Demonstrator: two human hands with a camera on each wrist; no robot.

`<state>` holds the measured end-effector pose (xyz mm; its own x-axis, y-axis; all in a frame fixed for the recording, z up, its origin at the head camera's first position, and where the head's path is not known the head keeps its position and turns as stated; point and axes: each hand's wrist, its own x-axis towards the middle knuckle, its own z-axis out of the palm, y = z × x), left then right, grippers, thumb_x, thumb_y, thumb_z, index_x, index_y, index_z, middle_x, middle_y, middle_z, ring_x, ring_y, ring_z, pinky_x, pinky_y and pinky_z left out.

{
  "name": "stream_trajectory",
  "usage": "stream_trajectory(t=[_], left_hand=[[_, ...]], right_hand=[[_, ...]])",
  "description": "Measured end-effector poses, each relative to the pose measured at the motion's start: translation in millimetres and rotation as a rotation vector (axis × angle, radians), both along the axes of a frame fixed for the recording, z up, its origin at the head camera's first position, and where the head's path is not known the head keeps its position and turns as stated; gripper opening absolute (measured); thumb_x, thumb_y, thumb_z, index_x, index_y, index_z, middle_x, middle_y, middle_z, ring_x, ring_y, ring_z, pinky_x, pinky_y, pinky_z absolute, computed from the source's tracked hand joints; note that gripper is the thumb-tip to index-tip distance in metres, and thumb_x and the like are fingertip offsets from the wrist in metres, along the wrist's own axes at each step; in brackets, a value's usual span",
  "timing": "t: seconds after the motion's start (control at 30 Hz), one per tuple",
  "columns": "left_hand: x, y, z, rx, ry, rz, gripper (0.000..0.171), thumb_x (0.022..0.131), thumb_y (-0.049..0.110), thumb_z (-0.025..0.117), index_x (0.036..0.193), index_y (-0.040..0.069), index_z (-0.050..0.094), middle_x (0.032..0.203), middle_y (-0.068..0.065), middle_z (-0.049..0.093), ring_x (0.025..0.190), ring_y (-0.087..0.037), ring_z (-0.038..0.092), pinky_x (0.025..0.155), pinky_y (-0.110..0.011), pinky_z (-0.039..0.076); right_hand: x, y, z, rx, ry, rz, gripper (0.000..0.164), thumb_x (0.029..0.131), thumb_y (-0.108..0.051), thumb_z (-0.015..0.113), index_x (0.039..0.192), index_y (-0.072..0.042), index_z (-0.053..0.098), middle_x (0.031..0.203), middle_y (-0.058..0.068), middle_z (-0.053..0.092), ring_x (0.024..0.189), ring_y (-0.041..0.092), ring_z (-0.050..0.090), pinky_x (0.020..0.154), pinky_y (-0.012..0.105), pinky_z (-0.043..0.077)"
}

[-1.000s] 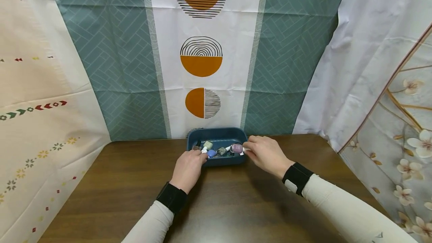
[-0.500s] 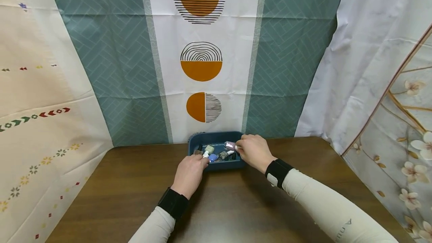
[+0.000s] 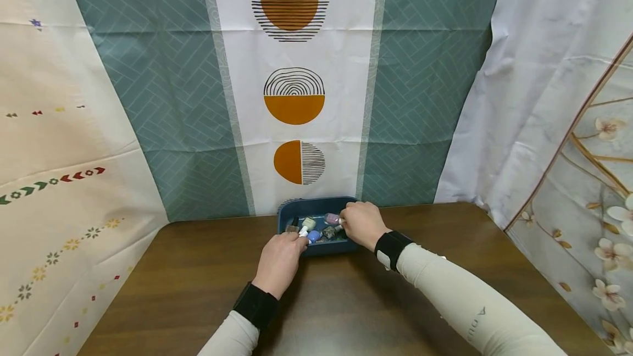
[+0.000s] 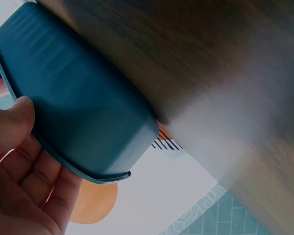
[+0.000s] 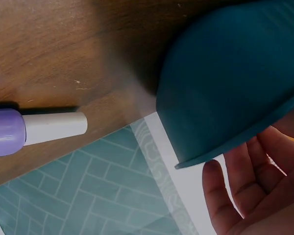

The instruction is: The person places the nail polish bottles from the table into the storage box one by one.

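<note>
A dark teal plastic bin (image 3: 326,248) stands at the back of the table with several nail polish bottles in it. My left hand (image 3: 281,260) grips its near left rim, with the thumb over the outer wall in the left wrist view. By the white cap, my right hand (image 3: 365,226) pinches a pink nail polish bottle (image 3: 332,218), low inside the bin's right end. To its left lie a blue bottle (image 3: 314,237), a pale green bottle (image 3: 309,223) and a dark glittery bottle (image 3: 328,232). In the right wrist view the bin's wall hides the held bottle.
On the wooden table (image 3: 198,279), right of the bin, lies a purple nail polish bottle (image 5: 7,132) with a white cap; my right sleeve mostly hides it in the head view. A patterned curtain (image 3: 306,87) hangs directly behind the table.
My right hand has moved left and down into the bin with the pink nail polish bottle. The left hand has stayed at the rim. The head view has tilted slightly upward.
</note>
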<state>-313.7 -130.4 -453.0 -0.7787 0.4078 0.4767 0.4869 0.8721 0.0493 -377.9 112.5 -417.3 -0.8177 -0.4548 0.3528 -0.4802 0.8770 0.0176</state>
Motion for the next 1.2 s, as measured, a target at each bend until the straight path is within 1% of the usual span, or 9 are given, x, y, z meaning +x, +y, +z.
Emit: stream_trajectory(t=[0.07,0.27,0.37,0.47,0.63,0.77,0.93,1.03,1.2], left_hand=[[0.0,0.9,-0.5,-0.005,-0.005,0.0,0.013,0.094,0.011,0.088,0.107,0.014,0.084,0.093,-0.003,0.077,0.078,-0.019,0.062,0.082,-0.037,0.06],[-1.5,0.5,0.3,-0.011,0.0,0.014,0.015,0.094,0.011,0.089,0.108,0.015,0.085,0.095,-0.002,0.078,0.079,-0.018,0.063,0.084,-0.037,0.061],[-2.1,0.1,0.5,-0.01,-0.008,0.018,0.016,0.094,0.011,0.089,0.109,0.015,0.085,0.096,-0.002,0.078,0.079,-0.018,0.064,0.086,-0.037,0.062],[-1.8,0.0,-0.2,-0.008,-0.02,0.012,0.016,0.094,0.011,0.089,0.11,0.015,0.085,0.095,-0.002,0.078,0.079,-0.018,0.063,0.085,-0.037,0.062],[-0.4,0.6,-0.7,-0.006,-0.011,0.004,0.015,0.094,0.011,0.089,0.108,0.014,0.085,0.093,-0.002,0.077,0.078,-0.018,0.062,0.083,-0.037,0.061],[-0.5,1.6,-0.6,-0.003,-0.004,0.005,0.013,0.095,0.013,0.088,0.108,0.013,0.085,0.093,-0.003,0.077,0.078,-0.019,0.064,0.083,-0.038,0.061],[-1.6,3.0,1.5,-0.009,0.001,0.012,0.013,0.097,0.016,0.086,0.109,0.013,0.084,0.093,-0.004,0.078,0.079,-0.02,0.065,0.083,-0.038,0.061],[-1.4,2.8,1.4,-0.009,0.005,0.017,0.013,0.096,0.015,0.088,0.108,0.013,0.085,0.093,-0.003,0.078,0.078,-0.019,0.064,0.082,-0.037,0.061],[-0.7,1.9,-1.6,-0.006,0.038,0.002,0.011,0.095,0.013,0.088,0.106,0.013,0.085,0.091,-0.003,0.077,0.078,-0.02,0.066,0.08,-0.037,0.06]], right_hand=[[-1.1,0.2,-2.4,0.005,0.0,0.0,0.006,0.099,-0.011,0.081,0.096,-0.013,0.087,0.086,0.005,0.072,0.083,0.026,0.071,0.072,0.045,0.058],[-6.6,-1.3,-7.6,0.0,0.057,0.002,0.007,0.097,-0.01,0.082,0.091,-0.013,0.085,0.083,0.006,0.071,0.08,0.028,0.072,0.069,0.046,0.059],[-8.8,-2.6,-10.0,0.002,0.067,-0.008,0.007,0.096,-0.011,0.082,0.09,-0.013,0.085,0.083,0.005,0.071,0.08,0.028,0.072,0.07,0.046,0.06],[-10.2,-3.6,-11.9,-0.001,0.052,-0.023,0.008,0.097,-0.011,0.082,0.09,-0.013,0.085,0.083,0.006,0.072,0.081,0.029,0.072,0.071,0.047,0.06],[-10.9,-6.5,-10.6,-0.013,0.025,-0.043,0.011,0.098,-0.012,0.081,0.087,-0.011,0.084,0.083,0.007,0.071,0.082,0.03,0.073,0.073,0.05,0.06],[-12.1,-9.3,-9.6,0.01,0.007,-0.06,0.014,0.099,-0.013,0.079,0.086,-0.01,0.083,0.083,0.007,0.071,0.083,0.031,0.073,0.075,0.05,0.06],[-14.6,-12.6,-9.2,0.035,0.008,-0.075,0.018,0.1,-0.012,0.078,0.082,-0.01,0.08,0.082,0.009,0.07,0.083,0.032,0.073,0.076,0.05,0.06],[-16.8,-13.5,-11.2,0.042,0.007,-0.076,0.019,0.099,-0.01,0.077,0.08,-0.009,0.078,0.081,0.01,0.069,0.083,0.034,0.073,0.075,0.051,0.06],[-22.4,-12.7,-18.5,0.057,0.004,-0.084,0.025,0.102,-0.013,0.077,0.077,-0.01,0.075,0.08,0.011,0.068,0.081,0.034,0.072,0.074,0.051,0.06]])
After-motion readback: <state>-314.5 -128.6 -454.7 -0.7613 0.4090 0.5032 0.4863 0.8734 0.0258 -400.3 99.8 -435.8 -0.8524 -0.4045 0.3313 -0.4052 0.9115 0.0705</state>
